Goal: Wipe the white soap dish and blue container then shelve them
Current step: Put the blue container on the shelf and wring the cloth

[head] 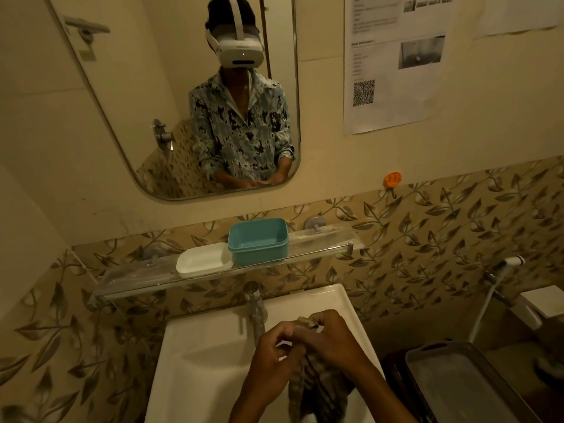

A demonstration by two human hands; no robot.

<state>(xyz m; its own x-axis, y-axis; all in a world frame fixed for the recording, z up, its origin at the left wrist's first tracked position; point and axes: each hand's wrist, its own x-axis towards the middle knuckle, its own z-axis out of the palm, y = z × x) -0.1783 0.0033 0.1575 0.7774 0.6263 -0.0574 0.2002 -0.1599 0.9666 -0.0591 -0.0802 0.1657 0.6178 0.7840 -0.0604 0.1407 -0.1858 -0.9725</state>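
Note:
The white soap dish (204,259) sits on the glass shelf (131,277) above the sink. Touching its right side stands the blue container (258,241), open side up. Below them, over the sink (207,355), both my hands hold a striped grey cloth (320,389) that hangs down. My left hand (276,352) pinches the cloth's upper edge. My right hand (329,334) grips its top, fingers curled round it. Neither hand touches the dish or the container.
A chrome tap (256,309) rises at the sink's back, just left of my hands. A mirror (183,96) hangs above the shelf. A grey tray (457,383) lies at the right, with a spray hose (500,270) on the wall beyond it.

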